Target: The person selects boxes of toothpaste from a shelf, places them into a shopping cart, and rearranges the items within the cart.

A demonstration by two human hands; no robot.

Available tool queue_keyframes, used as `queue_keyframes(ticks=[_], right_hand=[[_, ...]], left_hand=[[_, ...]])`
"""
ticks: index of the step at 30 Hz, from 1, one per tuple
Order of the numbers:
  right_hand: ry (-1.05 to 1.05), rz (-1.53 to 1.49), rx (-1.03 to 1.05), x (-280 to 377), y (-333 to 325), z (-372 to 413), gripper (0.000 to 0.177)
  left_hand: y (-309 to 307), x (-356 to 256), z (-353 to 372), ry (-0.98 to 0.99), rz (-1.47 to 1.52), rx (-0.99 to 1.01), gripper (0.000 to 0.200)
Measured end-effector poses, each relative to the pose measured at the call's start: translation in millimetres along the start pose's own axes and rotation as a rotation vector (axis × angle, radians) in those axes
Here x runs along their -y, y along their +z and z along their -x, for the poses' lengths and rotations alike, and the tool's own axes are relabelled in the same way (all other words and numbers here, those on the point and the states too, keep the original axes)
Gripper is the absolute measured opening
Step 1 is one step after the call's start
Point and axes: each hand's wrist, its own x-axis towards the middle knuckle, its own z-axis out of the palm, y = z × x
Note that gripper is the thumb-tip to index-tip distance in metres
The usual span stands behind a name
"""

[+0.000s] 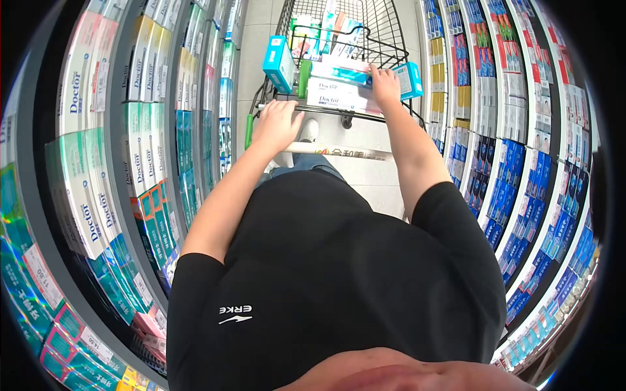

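Note:
A wire shopping cart (385, 49) stands in front of me with several boxes in it. My left hand (277, 124) rests at the near left edge of the cart, fingers extended over the bar beside the green handle end (249, 130). White Doctor boxes (332, 96) lie stacked at the cart's near end, with a blue and pink box (342, 72) on top. My right hand (385, 85) touches the right end of this stack, its fingers partly bent over the boxes. What its fingertips press on is too small to tell.
Blue boxes (279, 64) sit at the cart's left side and at its right (409, 81). Shelves of toothpaste boxes (147, 150) line the left side. More shelves of boxes (508, 176) line the right. Pale tiled floor (372, 173) shows below the cart.

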Motion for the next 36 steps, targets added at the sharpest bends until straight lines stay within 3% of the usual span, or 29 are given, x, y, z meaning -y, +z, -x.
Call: queue_keyframes(ticks=[2,4,6,10,14,16,19,22,24,26,28,29,31,32,35,36], right_hand=[[-0.059,0.02,-0.104,5.1,-12.7,7.1,0.065],[-0.084,-0.422,-0.166,15.0,-63.7,24.7,0.077],[-0.232,-0.615,-0.293,30.9,-113.9,49.9,0.084],[-0.349,-0.653,-0.472,98.2,-223.9,118.3,0.077],[-0.398,-0.673,-0.373,157.4,-289.3,174.3,0.082],[-0.459,-0.899,-0.32,175.5,-304.8,193.9,0.087],[-0.529,-1.261,-0.349,185.8,-312.9,214.1,0.098],[-0.584,-1.48,-0.349,194.9,-312.3,234.5,0.099],[-0.628,-1.429,-0.359,201.8,-290.7,238.1,0.099],[-0.687,-1.451,-0.262,214.1,-268.6,233.4,0.097],[-0.502,-1.24,-0.194,200.1,-200.9,225.3,0.074],[-0.484,-0.798,-0.065,200.0,-196.8,226.1,0.059],[-0.533,-0.452,0.025,195.3,-148.5,226.6,0.058],[-0.616,-0.386,0.063,191.5,-134.5,230.4,0.058],[-0.588,-0.464,0.091,177.0,-83.9,237.1,0.05],[-0.458,-0.52,0.237,182.8,-86.0,243.5,0.046]], left_hand=[[-1.9,-2.2,6.9,0.015,0.024,-0.003,0.047],[-7.9,-4.3,14.5,-0.005,0.049,0.0,0.053],[-14.5,-7.5,22.9,0.031,0.105,-0.133,0.062],[-20.7,-4.5,33.1,0.081,0.225,-0.274,0.08],[-64.1,-12.9,54.8,0.228,0.289,-0.298,0.101],[-96.2,-18.2,78.1,0.364,0.288,-0.335,0.101],[-132.7,-14.9,121.5,0.412,0.46,-0.225,0.085],[-158.2,-8.1,170.6,0.356,0.533,-0.375,0.078],[-181.1,-4.5,205.0,0.309,0.494,-0.406,0.069],[-195.7,2.9,237.7,0.286,0.199,-0.537,0.063],[-214.5,5.0,274.1,0.158,0.065,-0.652,0.061],[-227.2,4.0,294.2,0.083,0.011,-0.704,0.062],[-239.7,8.5,339.1,-0.063,-0.178,-0.809,0.063],[-255.3,-3.1,361.3,-0.169,-0.266,-0.837,0.062],[-274.7,-16.1,424.9,-0.408,-0.56,-0.837,0.061],[-279.2,-21.9,441.9,-0.466,-0.605,-0.835,0.062]])
